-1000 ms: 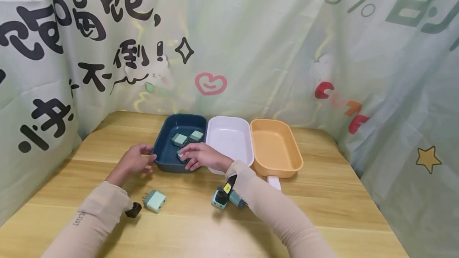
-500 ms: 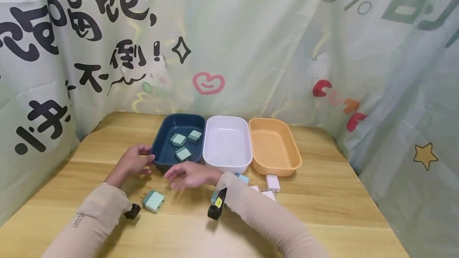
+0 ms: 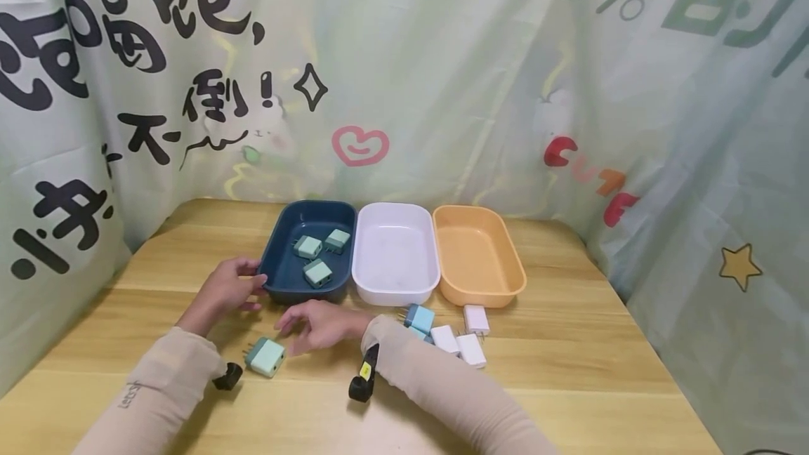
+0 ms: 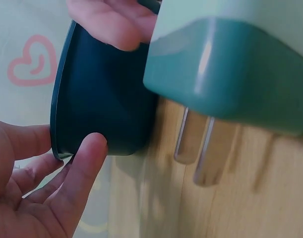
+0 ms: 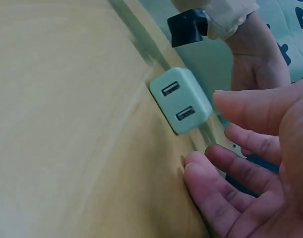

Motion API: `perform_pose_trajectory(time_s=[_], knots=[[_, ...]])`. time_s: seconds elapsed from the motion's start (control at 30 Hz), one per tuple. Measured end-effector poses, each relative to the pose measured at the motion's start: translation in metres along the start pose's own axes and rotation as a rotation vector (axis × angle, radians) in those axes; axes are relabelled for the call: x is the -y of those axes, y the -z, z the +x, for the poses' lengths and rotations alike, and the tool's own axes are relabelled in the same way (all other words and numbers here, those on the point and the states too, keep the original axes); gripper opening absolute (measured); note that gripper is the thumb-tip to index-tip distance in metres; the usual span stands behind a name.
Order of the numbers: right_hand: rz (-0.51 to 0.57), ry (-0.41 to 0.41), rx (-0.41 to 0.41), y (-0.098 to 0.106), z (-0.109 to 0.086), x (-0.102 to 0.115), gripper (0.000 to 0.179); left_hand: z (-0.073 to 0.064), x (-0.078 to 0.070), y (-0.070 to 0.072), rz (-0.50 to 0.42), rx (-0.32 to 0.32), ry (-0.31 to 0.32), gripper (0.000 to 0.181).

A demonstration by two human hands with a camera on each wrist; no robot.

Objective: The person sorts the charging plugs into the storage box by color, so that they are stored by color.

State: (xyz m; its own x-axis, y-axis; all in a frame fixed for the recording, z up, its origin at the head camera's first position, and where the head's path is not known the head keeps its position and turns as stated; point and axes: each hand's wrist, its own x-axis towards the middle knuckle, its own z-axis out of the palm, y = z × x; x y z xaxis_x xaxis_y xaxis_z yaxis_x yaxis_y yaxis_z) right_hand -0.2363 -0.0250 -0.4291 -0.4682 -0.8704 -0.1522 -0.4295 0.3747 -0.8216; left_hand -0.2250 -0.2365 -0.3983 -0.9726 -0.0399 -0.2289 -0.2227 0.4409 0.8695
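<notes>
My left hand is at the left side of a navy blue tray. In the left wrist view its thumb lies against the tray's outer wall, the fingers round the rim. Three green charger plugs, one of them this charger plug, lie inside that tray. On the table another green charger plug has its prongs pointing left. My right hand hovers just right of it, thumb and fingers spread and holding nothing. Two USB ports show on the plug's end in the right wrist view.
A white tray and an orange tray stand in a row beside the navy one. In front of them are blue charger plugs and several white charger plugs. A printed curtain hangs behind the table.
My right hand has let go of a green charger plug in the navy tray and come back toward the plug on the table. The left hand stays at the tray.
</notes>
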Motion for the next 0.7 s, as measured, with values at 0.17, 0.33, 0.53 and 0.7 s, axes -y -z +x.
perform_pose_trajectory(time_s=[0.17, 0.33, 0.53, 0.7], knots=[[-0.039, 0.023, 0.014, -0.004, 0.003, 0.0, 0.05, 0.001, 0.0, 0.001, -0.003, 0.008, -0.004, 0.05], [-0.092, 0.032, 0.026, -0.007, 0.004, 0.003, 0.053, 0.0, 0.001, 0.002, -0.009, 0.016, -0.018, 0.05], [-0.134, 0.037, 0.053, -0.008, 0.005, 0.009, 0.057, -0.001, 0.001, 0.001, -0.029, 0.013, -0.028, 0.05], [-0.169, 0.037, 0.074, -0.01, 0.008, 0.012, 0.066, 0.0, 0.001, 0.001, -0.03, 0.01, -0.012, 0.049]])
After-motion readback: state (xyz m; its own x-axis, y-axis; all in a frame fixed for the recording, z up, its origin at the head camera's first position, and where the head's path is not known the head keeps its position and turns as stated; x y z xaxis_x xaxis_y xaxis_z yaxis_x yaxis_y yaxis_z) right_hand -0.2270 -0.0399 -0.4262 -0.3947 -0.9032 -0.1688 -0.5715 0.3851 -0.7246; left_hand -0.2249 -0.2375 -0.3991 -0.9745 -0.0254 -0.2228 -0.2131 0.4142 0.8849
